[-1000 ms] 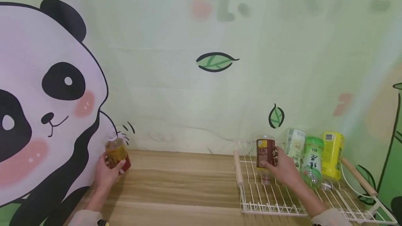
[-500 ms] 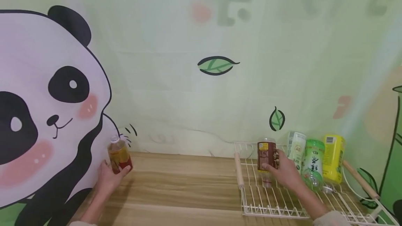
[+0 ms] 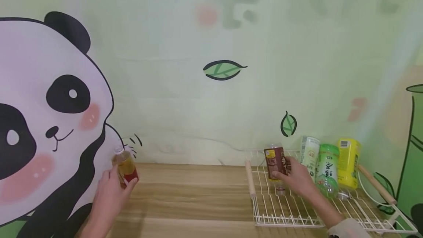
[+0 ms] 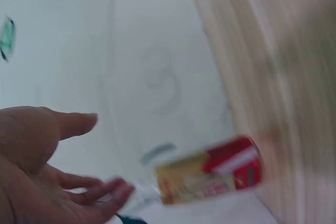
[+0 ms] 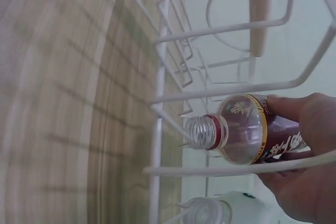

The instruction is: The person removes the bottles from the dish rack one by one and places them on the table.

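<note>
On the left of the table a small plastic bottle with a yellow and red label (image 3: 127, 168) stands upright. Beside it is my left hand (image 3: 109, 190); the left wrist view shows the thumb and fingers spread apart, fingertips close to the bottle's clear neck. My right hand (image 3: 299, 177) grips an empty bottle with a brown label (image 3: 274, 162), upside down and slightly tilted over the white wire rack (image 3: 284, 224). In the right wrist view its uncapped, threaded mouth (image 5: 202, 132) points down among the rack's wires.
In the rack's right part, upside down, are a bottle with a pale label (image 3: 310, 151), a green-capped-looking green bottle (image 3: 328, 164) and a yellow bottle (image 3: 348, 161). Wooden handles (image 3: 250, 179) edge the rack. A panda-printed cloth (image 3: 165, 102) hangs behind the wooden table (image 3: 188, 194).
My left hand has shifted up along the left bottle, toward its neck. The brown-labelled bottle in my right hand has tipped slightly, its upper end leaning left. The head view has shifted a little.
</note>
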Demonstrator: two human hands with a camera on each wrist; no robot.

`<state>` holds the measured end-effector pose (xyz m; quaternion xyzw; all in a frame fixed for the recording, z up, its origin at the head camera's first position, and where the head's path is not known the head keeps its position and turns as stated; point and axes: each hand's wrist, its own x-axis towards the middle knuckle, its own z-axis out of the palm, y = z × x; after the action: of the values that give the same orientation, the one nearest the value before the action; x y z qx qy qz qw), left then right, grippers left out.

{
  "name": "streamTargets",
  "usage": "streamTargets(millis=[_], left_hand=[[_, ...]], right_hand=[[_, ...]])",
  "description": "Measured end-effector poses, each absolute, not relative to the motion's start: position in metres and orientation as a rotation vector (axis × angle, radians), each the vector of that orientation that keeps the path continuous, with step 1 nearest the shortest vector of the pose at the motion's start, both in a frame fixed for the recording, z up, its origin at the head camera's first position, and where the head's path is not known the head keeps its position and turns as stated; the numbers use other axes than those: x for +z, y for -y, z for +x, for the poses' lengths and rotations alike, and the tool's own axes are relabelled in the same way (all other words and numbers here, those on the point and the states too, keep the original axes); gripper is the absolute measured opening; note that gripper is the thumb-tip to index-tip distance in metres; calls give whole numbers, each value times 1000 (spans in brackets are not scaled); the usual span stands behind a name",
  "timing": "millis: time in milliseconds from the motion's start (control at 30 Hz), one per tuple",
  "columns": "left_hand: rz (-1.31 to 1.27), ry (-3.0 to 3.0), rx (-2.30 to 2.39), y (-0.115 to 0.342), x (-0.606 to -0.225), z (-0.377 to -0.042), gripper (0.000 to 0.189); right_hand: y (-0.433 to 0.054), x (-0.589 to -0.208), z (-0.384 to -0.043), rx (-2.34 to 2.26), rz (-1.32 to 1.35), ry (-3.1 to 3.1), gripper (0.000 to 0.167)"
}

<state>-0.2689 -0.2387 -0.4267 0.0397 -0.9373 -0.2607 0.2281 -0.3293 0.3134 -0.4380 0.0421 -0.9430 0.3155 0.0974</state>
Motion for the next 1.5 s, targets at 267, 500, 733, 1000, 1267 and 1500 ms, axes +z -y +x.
streamTargets(millis=[267, 500, 733, 1000, 1267, 1500], left_hand=[[-395, 2401, -659, 161, -401, -261, 58], [-688, 2424, -600, 110, -377, -273, 72], [-968, 2331, -443, 56, -353, -280, 84], [-1143, 2433, -283, 16, -343, -291, 97], [-1150, 2421, -174, 11, -343, -288, 83], [-1145, 2407, -189, 18, -348, -288, 74]], right_hand=[[-301, -409, -322, 919, 310, 2696, 79], [-278, -382, -304, 906, 506, 2621, 78], [-259, -365, -282, 709, 647, 2605, 78], [-241, -355, -264, 492, 883, 2503, 75], [-225, -350, -259, 497, 910, 2559, 73], [-223, -355, -258, 509, 890, 2548, 72]])
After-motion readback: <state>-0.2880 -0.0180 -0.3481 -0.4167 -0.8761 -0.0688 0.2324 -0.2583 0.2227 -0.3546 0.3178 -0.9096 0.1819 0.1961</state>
